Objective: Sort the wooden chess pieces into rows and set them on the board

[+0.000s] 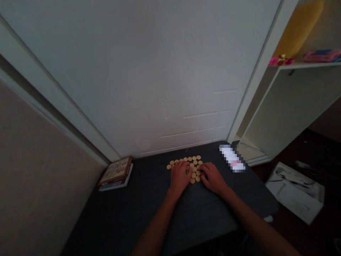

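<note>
Several round, pale wooden discs (194, 169) lie flat on a dark table, in a long row at the back and a block running towards me. My left hand (180, 175) rests over the left part of the discs, fingers bent and apart from the thumb, hiding some of them. Beside the right edge of the block is my right hand (212, 176), its fingertips touching the outer discs and its thumb low near the table. Neither hand appears to lift a disc. What lies under the left palm is hidden.
On the dark table (149, 206), a stack of books or boxes (116, 173) sits at the left. A blurred white item (232, 159) lies at the right. Behind stands a white panel (128, 78) with heart reliefs. A white box (295, 192) is on the floor, right.
</note>
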Demonstrator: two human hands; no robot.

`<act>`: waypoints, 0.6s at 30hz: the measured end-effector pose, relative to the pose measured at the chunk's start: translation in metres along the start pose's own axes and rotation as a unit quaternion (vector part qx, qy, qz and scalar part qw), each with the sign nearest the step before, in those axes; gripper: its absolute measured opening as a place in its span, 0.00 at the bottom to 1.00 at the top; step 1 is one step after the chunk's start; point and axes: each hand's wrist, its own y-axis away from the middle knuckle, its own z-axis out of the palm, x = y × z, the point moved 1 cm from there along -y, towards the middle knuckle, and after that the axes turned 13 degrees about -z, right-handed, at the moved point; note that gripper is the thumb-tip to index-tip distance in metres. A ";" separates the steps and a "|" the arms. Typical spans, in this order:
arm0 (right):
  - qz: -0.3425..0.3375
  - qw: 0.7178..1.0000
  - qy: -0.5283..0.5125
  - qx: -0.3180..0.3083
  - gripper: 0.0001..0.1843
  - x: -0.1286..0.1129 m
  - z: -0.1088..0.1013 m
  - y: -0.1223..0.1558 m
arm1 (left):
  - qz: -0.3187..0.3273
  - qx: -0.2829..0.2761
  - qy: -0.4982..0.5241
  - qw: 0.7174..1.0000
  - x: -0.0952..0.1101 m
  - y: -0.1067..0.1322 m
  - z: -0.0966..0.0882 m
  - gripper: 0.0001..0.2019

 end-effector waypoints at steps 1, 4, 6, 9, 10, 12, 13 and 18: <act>0.003 1.000 0.000 0.001 0.16 0.000 0.001 0.001 | -0.004 0.000 -0.004 1.000 0.000 -0.001 0.000 0.07; 0.013 1.000 -0.005 0.009 0.15 0.002 0.003 0.003 | -0.013 0.000 -0.015 1.000 0.002 -0.003 0.001 0.07; 0.018 1.000 -0.008 0.015 0.14 0.004 0.005 0.005 | -0.016 -0.002 -0.022 1.000 0.002 -0.006 0.001 0.07; 0.023 0.999 -0.017 0.024 0.13 0.005 0.005 0.006 | -0.016 -0.005 -0.033 0.999 0.003 -0.010 0.000 0.08; 0.024 0.999 -0.023 0.025 0.12 0.006 0.004 0.006 | -0.015 -0.005 -0.035 0.999 0.002 -0.011 -0.001 0.08; 0.027 0.999 -0.036 0.024 0.12 0.005 0.002 0.007 | -0.015 -0.005 -0.039 0.999 0.001 -0.013 -0.003 0.09; 0.026 0.999 -0.041 0.020 0.12 0.005 0.000 0.007 | -0.016 -0.005 -0.041 0.999 0.000 -0.013 -0.004 0.10; 0.012 0.999 -0.045 -0.001 0.13 0.000 -0.007 0.011 | -0.044 -0.007 -0.048 0.998 -0.015 -0.012 -0.018 0.12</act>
